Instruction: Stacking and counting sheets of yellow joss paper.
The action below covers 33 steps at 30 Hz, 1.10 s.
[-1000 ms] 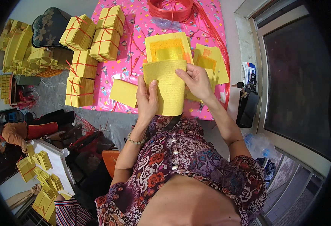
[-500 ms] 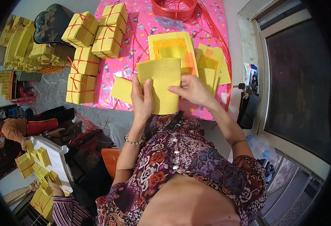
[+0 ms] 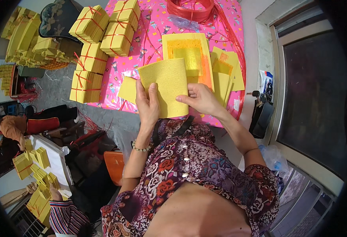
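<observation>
Between my two hands is a folded yellow paper sheet, held above the near edge of the table. My left hand grips its left side, thumb on the front face and fingers behind. My right hand pinches the right edge, thumb in front and the other fingers curled. Just beyond lies yellow paper with an orange border and a shiny gold square. More yellow sheets are fanned out to its right. A small piece of yellow paper lies left of my left hand.
Bundles of yellow paper tied with red strips stand along the left of the pink patterned tablecloth. A coil of red plastic strip sits at the back. At lower left, other people work at a white table with yellow paper.
The folded sheet has tilted and shifted slightly left in my hands, uncovering more of the gold square behind it. Both hands keep their hold.
</observation>
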Each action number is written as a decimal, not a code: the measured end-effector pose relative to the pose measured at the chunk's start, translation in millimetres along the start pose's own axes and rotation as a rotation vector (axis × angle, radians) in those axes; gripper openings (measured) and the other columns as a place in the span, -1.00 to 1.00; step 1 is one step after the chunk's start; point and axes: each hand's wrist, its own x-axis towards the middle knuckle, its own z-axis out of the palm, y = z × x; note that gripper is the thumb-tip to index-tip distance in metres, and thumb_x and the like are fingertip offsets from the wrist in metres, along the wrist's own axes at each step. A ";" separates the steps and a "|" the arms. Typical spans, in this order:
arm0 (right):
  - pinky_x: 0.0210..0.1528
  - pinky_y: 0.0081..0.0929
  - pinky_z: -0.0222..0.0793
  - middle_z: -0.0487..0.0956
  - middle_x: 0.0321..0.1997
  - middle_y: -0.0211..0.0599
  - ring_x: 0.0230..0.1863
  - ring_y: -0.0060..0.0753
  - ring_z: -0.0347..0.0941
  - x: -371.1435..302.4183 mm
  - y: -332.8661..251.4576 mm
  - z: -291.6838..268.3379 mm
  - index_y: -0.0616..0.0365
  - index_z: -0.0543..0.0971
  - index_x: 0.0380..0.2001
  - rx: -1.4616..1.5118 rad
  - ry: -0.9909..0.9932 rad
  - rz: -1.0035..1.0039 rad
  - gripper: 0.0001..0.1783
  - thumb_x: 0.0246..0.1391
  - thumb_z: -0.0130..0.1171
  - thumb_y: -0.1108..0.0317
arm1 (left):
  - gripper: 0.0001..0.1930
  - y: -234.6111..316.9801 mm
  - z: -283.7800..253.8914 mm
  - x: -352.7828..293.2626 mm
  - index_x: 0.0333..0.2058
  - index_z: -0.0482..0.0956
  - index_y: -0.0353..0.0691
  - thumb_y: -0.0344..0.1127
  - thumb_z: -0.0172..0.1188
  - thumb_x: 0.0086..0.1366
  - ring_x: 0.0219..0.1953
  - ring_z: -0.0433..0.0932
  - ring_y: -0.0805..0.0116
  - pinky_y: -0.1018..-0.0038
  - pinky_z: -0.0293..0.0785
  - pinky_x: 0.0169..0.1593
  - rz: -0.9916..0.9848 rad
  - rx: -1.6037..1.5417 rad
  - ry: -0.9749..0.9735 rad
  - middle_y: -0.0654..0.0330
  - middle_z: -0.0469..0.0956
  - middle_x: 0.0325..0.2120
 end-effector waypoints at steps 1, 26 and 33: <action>-0.15 -0.55 0.48 0.64 -0.27 -0.27 -0.26 -0.60 0.54 1.1 2.2 1.2 0.39 0.56 -0.17 0.022 -0.008 -0.016 -0.67 0.14 0.24 0.31 | -0.83 -0.8 0.3 -0.4 -0.11 0.31 -0.34 -0.36 -0.05 0.44 -0.26 0.41 0.58 0.60 0.38 -0.22 0.005 -0.050 0.029 0.24 0.48 -0.30; -0.13 -0.56 0.47 0.63 -0.24 -0.28 -0.24 -0.54 0.56 -1.1 23.1 70.1 0.27 0.55 -0.12 -0.114 -0.052 -0.094 -0.76 0.18 0.14 0.39 | -0.64 -146.1 -114.8 -33.6 0.17 0.23 -0.24 -0.32 -0.08 0.45 -0.05 0.52 0.29 0.34 0.52 -0.01 -0.372 -0.506 0.501 0.11 0.46 -0.01; -0.19 -0.59 0.48 0.64 -0.27 -0.31 -0.27 -0.58 0.56 -20.8 27.9 36.2 0.21 0.59 -0.16 0.001 0.299 -0.117 -0.82 0.17 0.13 0.45 | -0.66 -230.4 -117.1 10.5 0.11 0.27 -0.30 -0.34 -0.03 0.42 -0.03 0.49 0.28 0.34 0.47 0.03 -0.406 -0.425 0.619 0.12 0.48 -0.04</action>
